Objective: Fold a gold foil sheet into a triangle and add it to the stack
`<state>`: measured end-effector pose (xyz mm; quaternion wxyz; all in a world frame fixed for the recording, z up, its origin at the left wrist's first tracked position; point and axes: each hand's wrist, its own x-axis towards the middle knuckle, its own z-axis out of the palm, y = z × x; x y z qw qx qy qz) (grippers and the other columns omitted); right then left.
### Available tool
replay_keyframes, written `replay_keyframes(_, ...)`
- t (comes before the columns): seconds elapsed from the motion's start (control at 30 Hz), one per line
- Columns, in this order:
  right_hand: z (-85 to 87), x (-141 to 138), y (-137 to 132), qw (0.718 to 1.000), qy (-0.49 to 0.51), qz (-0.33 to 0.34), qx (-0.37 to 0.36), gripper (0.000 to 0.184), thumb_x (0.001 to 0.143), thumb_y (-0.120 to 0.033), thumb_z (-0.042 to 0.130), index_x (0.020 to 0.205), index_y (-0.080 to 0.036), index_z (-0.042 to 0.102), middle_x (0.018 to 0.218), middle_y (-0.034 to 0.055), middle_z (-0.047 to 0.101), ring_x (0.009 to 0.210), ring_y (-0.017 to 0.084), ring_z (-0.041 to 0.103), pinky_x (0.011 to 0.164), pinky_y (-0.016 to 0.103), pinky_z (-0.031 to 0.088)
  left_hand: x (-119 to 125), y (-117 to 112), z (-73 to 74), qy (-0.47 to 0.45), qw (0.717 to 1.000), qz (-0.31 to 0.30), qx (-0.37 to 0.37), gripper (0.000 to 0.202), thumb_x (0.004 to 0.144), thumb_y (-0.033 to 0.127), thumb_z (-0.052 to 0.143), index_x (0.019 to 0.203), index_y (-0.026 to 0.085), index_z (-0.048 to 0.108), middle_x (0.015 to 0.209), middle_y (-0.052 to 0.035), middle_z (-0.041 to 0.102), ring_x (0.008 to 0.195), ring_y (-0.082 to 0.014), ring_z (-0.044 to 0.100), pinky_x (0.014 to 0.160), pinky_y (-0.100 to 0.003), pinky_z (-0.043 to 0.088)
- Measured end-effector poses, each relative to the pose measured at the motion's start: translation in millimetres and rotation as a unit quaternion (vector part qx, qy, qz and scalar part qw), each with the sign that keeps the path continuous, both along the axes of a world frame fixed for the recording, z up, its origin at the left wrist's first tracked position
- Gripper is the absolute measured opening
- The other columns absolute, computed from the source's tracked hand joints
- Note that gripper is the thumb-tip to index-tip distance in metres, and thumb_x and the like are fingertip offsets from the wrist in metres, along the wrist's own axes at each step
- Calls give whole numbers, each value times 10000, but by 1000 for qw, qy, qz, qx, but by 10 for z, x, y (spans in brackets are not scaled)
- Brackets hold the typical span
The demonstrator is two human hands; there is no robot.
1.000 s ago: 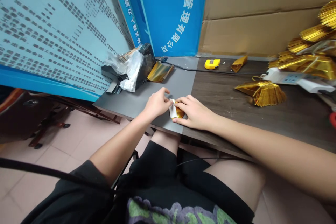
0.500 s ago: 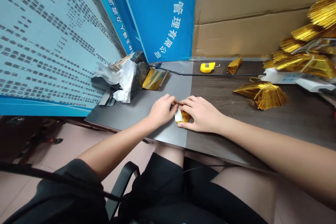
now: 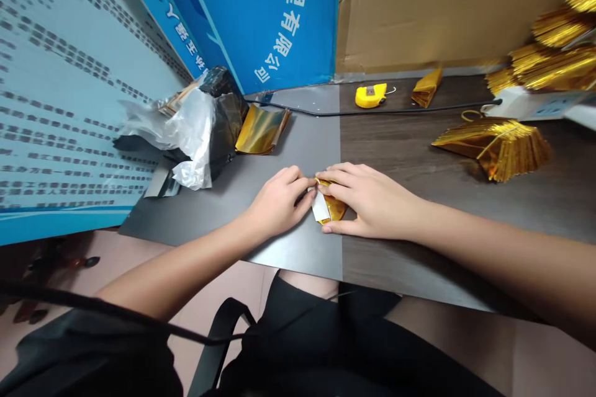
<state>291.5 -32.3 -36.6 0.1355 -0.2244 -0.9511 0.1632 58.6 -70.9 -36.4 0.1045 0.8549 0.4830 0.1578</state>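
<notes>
A counter (image 3: 419,155) runs along a blue printed banner (image 3: 261,12) and a wall of brown cardboard (image 3: 442,6). Its left part is grey and its right part is dark wood grain.

Both hands meet at the seam between the two parts, near the front edge, over a small gold foil piece (image 3: 331,208) that lies on the counter. The left hand (image 3: 279,201) is curled, with its thumb and fingertips nipping the piece's left edge. The right hand (image 3: 372,201) lies stretched over the piece and presses it down, fingers flat across the top and thumb along the lower edge.

A second ago a broader strip of the foil's white underside showed between the hands. Now only a narrow white sliver is left and gold covers most of what can be seen. The left hand has closed in tighter against the right. Both hands have kept to the same spot on the seam, while the camera has dipped closer to the counter.

To the left is a heap of plastic bags (image 3: 195,130) with a loose gold sheet (image 3: 261,130) beside it. Further back lie a yellow tape measure (image 3: 370,95), a black cable (image 3: 410,111) and a small folded gold piece (image 3: 427,88). A tied gold bundle (image 3: 500,146) rests well to the right, near a white power strip (image 3: 535,102).
</notes>
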Motion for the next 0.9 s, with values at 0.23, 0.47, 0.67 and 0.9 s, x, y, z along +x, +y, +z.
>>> replay_keyframes(0.23,-30,6,3,1000,-5,0,-24,654,936,-646,626,1289,-99,689,1461,202,610,1379,400,519,1070,592,493,-4,-22,-3,22,997,-19,71,315,1062,275,452,1096,141,735,901,-65,649,796,-162,563,740,-309,513)
replay_keyframes(0.47,-46,13,-1,999,-6,-8,-32,681,943,-674,595,1331,-120,674,1492,189,588,1381,408,519,1055,613,508,-56,-58,15,31,996,-12,78,294,1041,279,503,1203,150,712,921,-59,661,799,-157,557,704,-303,503)
replay_keyframes(0.67,-63,19,-2,999,-11,-11,-30,716,942,-692,585,1354,-111,660,1510,191,572,1394,409,509,1067,616,502,-67,-47,30,21,997,-34,67,285,1030,245,513,1206,129,705,936,-66,654,799,-161,556,702,-306,510)
replay_keyframes(0.9,-67,24,-3,999,-12,-16,-45,713,923,-704,610,1342,-130,667,1524,163,568,1408,399,503,1087,595,494,-78,-38,34,24,997,-50,55,297,1041,241,495,1242,137,687,951,-75,639,814,-165,555,723,-309,527)
